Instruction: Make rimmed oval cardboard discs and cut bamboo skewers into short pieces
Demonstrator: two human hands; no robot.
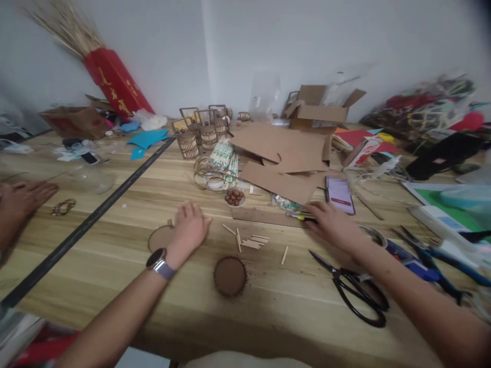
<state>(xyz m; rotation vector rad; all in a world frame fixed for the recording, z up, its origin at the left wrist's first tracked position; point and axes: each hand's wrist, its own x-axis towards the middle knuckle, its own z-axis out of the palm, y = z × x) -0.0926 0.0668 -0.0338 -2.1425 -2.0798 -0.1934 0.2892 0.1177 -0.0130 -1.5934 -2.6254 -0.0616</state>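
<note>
- My left hand [191,226] is resting loosely open, empty.
- My right hand [333,225] is lying at the yellow tool [299,218], grip unclear; I'm probably picking it up, needing a pinch.
- The brown disc [230,276] is lying between my forearms.

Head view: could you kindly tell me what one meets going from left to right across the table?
Another person's hand, the wearer's left hand, brown round disc, lone wooden stick, black-handled scissors, blue-handled pliers.
</note>
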